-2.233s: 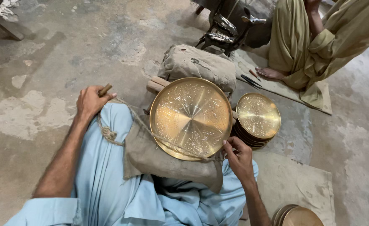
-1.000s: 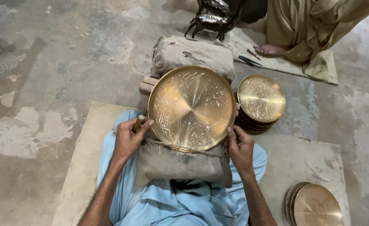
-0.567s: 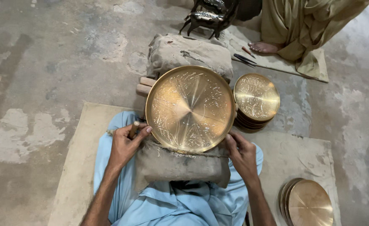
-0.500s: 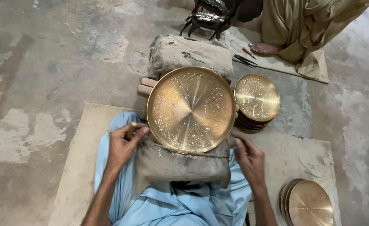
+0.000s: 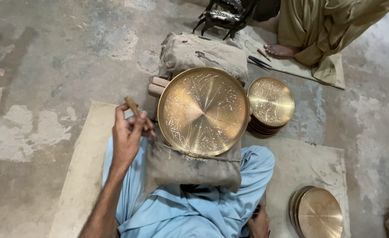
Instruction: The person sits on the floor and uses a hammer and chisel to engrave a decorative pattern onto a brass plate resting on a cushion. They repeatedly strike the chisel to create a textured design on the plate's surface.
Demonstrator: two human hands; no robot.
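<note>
At centre frame the engraved brass plate (image 5: 203, 110) lies tilted on a padded sack (image 5: 194, 165) over the lap, which steadies it. The left hand (image 5: 128, 136) grips a small wooden tool (image 5: 132, 105) beside its rim. The right hand (image 5: 259, 224), bottom edge, is mostly hidden; its grip cannot be told.

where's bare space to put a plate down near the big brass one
Free: the mat between the right knee and the plain plate stack, and bare floor left of the left hand. Crowded: above the big plate, with a sack and the engraved stack.
</note>
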